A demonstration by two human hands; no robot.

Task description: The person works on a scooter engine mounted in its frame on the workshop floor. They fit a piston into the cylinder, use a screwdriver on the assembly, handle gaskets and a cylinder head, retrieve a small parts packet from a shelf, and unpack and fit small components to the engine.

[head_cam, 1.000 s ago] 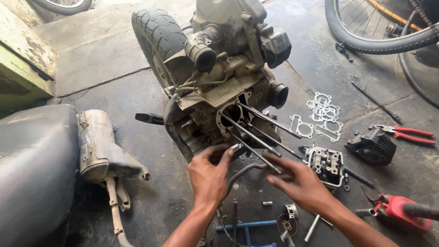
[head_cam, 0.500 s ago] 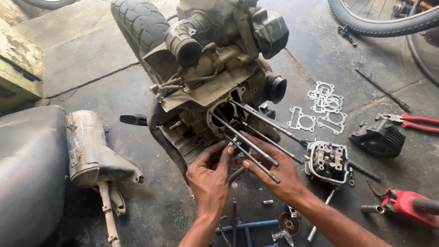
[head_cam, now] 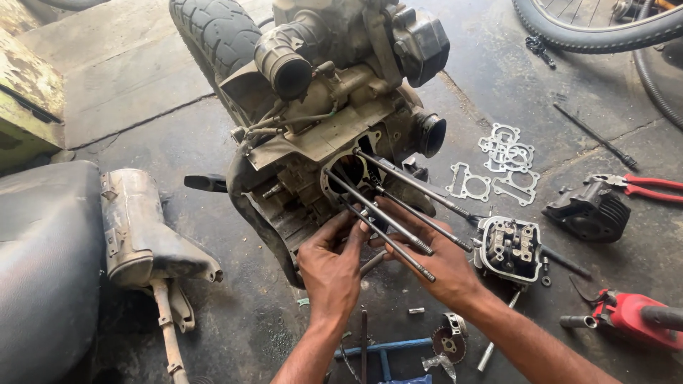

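A greasy scooter engine [head_cam: 334,135] lies on the concrete floor, its rear tyre [head_cam: 213,35] at the top. Several long steel studs [head_cam: 398,213] stick out of the open cylinder mouth [head_cam: 348,171] toward me. My left hand [head_cam: 331,270] reaches up from below, fingertips at the base of the lowest stud. My right hand [head_cam: 441,270] lies under the studs, thumb and fingers meeting the left fingertips at that same stud. Whether either hand pinches a small part there is hidden.
A cylinder head [head_cam: 509,245] sits right of my right hand, metal gaskets [head_cam: 498,167] beyond it, then a black cylinder [head_cam: 587,213], red-handled pliers [head_cam: 651,186] and a red tool [head_cam: 633,316]. An exhaust muffler [head_cam: 139,235] and black seat [head_cam: 43,270] lie left. A bicycle wheel [head_cam: 597,28] stands top right.
My view has closed in on the engine. Both hands have moved up from below the studs, and their fingertips now meet at the lowest stud.
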